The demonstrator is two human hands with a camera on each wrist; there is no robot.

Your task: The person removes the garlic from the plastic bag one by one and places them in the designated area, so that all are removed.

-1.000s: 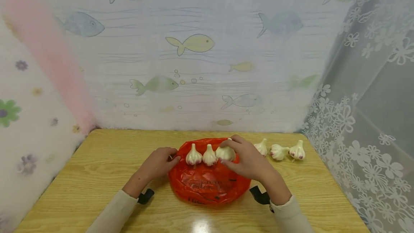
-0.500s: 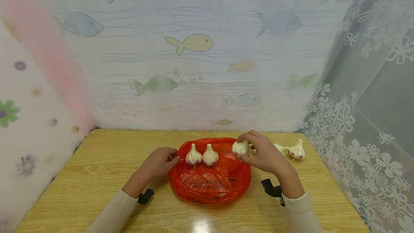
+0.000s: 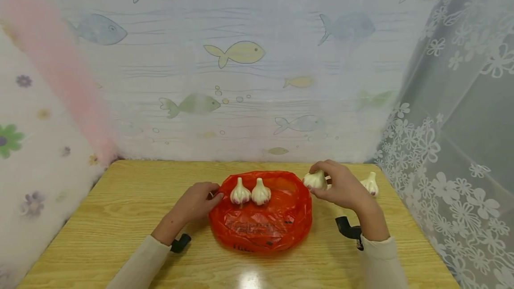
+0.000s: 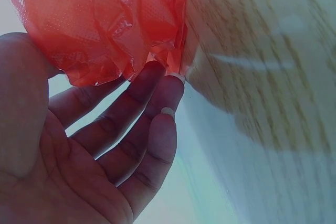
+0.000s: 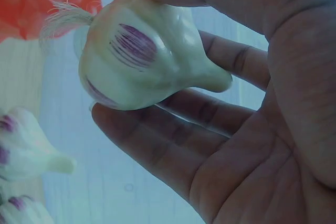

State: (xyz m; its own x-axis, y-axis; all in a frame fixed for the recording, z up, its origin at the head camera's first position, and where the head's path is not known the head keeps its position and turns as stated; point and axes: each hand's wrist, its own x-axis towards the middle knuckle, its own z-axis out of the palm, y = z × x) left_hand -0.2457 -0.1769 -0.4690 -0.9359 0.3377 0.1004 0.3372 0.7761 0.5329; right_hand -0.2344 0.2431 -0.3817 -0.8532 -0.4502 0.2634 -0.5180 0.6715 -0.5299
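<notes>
A garlic bulb (image 5: 142, 51) with purple streaks and a tuft of dry roots is pinched between the thumb and fingers of my right hand (image 3: 343, 186), just past the right rim of a red plastic bag (image 3: 257, 231). Spread into a round, shallow shape on the table, the bag has black print. Two garlic bulbs (image 3: 240, 193) (image 3: 261, 193) stand side by side on it towards the back. My left hand (image 3: 196, 202) holds the bag's left edge, and in the left wrist view its fingertips meet the crumpled red plastic (image 4: 121, 24).
Another garlic bulb (image 3: 371, 185) lies at the back right of the wooden table (image 3: 132, 191), partly behind my right hand. Two loose bulbs (image 5: 26, 145) (image 5: 23, 211) show at the left of the right wrist view. A patterned curtain (image 3: 257, 79) rises behind the table.
My right hand has lifted a garlic bulb off the red bag and carried it right, past the rim. Two bulbs stay on the bag. My left hand has kept its place.
</notes>
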